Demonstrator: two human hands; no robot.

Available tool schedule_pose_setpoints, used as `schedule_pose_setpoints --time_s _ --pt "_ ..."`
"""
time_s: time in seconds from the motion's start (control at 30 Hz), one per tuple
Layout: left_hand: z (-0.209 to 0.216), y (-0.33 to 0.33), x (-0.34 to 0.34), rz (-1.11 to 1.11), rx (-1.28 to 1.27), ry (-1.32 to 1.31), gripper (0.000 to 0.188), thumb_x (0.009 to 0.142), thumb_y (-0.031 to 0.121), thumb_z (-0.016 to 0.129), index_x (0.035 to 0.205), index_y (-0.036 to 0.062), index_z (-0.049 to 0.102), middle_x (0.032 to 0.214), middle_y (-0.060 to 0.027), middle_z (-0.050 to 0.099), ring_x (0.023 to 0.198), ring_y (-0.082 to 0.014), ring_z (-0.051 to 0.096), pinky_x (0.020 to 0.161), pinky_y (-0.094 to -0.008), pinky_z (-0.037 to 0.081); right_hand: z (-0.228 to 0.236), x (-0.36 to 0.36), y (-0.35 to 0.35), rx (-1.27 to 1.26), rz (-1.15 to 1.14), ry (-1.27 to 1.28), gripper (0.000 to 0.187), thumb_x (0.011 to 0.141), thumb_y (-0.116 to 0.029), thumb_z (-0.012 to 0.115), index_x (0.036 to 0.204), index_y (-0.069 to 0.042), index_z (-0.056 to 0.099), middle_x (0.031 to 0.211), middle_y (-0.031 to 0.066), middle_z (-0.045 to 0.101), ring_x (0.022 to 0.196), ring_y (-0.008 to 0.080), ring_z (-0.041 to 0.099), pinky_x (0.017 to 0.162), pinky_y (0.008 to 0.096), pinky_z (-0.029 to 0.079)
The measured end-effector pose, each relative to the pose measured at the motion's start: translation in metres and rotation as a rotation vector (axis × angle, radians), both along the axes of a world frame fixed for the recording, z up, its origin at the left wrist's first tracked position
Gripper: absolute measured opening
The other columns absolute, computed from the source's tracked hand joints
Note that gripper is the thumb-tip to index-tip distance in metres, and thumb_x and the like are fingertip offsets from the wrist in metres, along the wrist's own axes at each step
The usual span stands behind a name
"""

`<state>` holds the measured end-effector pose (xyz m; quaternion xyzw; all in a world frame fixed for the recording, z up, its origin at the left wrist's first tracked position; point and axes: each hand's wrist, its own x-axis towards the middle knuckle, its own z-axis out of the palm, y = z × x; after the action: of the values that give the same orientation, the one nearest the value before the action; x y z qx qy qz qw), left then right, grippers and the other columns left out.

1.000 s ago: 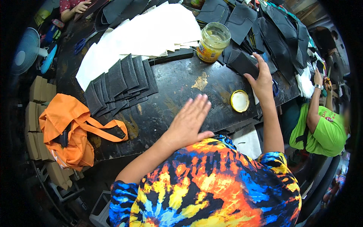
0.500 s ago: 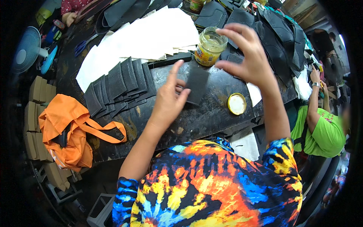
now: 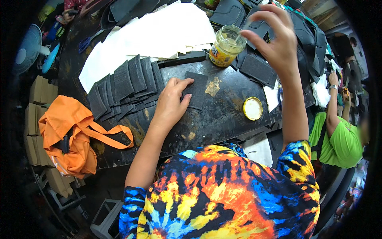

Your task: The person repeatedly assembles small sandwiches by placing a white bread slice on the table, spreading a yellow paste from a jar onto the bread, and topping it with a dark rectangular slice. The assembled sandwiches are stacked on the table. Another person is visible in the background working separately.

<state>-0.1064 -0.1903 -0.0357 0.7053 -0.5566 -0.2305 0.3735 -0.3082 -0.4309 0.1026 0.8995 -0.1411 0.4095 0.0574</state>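
Note:
A dark rectangular piece (image 3: 197, 92) of sheet material lies flat on the table in front of me. My left hand (image 3: 172, 97) rests on its left edge, index finger and thumb apart and pressed against it; the other fingers are partly hidden. Right of it stands a glass jar (image 3: 223, 55) with a yellow label and a pale yellowish paste inside. Above the jar's rim, my right hand (image 3: 274, 38) pinches a thin whitish stick (image 3: 238, 38), whose lower end goes into the jar. The jar's gold-rimmed lid (image 3: 252, 108) lies nearer to me.
Several dark pieces (image 3: 131, 79) overlap at the left, below white sheets (image 3: 159, 34). Another dark piece (image 3: 258, 69) lies right of the jar. An orange bag (image 3: 67, 131) sits at the left edge, scissors (image 3: 85, 43) beyond. A person in green (image 3: 338, 137) works at the right.
My left hand has settled lower onto the dark piece. My right hand has moved up and right from beside the jar and now pinches the thin stick.

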Motion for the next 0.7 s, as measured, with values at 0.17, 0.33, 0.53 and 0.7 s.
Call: schedule_pose_setpoints --time_s 0.17,0.33,0.53,0.7 --pt "0.000 -0.003 0.002 -0.038 0.036 -0.090 0.047 0.090 0.005 0.074 0.137 0.0061 0.069 0.102 -0.0141 0.059 0.083 -0.0264 0.060 0.084 -0.0383 0.053 -0.009 -0.035 0.059 0.165 -0.178 0.427 0.031 0.081 -0.038 0.089 0.095 -0.012 0.081 0.118 0.0063 0.070 0.118 0.0270 0.062 0.098 0.0448 0.045" --pt "0.001 -0.004 0.000 -0.024 0.022 -0.097 0.046 0.091 0.007 0.072 0.137 0.0062 0.069 0.101 -0.0145 0.058 0.083 -0.0284 0.060 0.084 -0.0403 0.053 -0.065 -0.019 0.098 1.041 0.218 0.382 0.020 0.097 -0.011 0.070 0.113 -0.003 0.078 0.107 0.0153 0.069 0.095 0.0331 0.068 0.087 0.0416 0.054" --pt "0.001 -0.003 0.000 -0.020 0.031 -0.095 0.046 0.091 0.007 0.072 0.136 0.0060 0.069 0.100 -0.0142 0.058 0.082 -0.0285 0.060 0.081 -0.0408 0.053 -0.148 0.013 0.093 0.859 0.090 0.218 0.034 0.095 0.002 0.061 0.125 -0.005 0.075 0.109 0.0181 0.066 0.110 0.0375 0.064 0.100 0.0450 0.051" --pt "0.005 -0.004 0.001 -0.030 0.084 -0.056 0.044 0.091 0.008 0.071 0.136 0.0065 0.070 0.108 -0.0182 0.061 0.094 -0.0360 0.065 0.089 -0.0451 0.054 -0.144 0.003 0.104 0.722 0.149 0.283 0.040 0.084 0.004 0.067 0.118 -0.012 0.080 0.107 0.0120 0.066 0.107 0.0336 0.063 0.096 0.0448 0.051"
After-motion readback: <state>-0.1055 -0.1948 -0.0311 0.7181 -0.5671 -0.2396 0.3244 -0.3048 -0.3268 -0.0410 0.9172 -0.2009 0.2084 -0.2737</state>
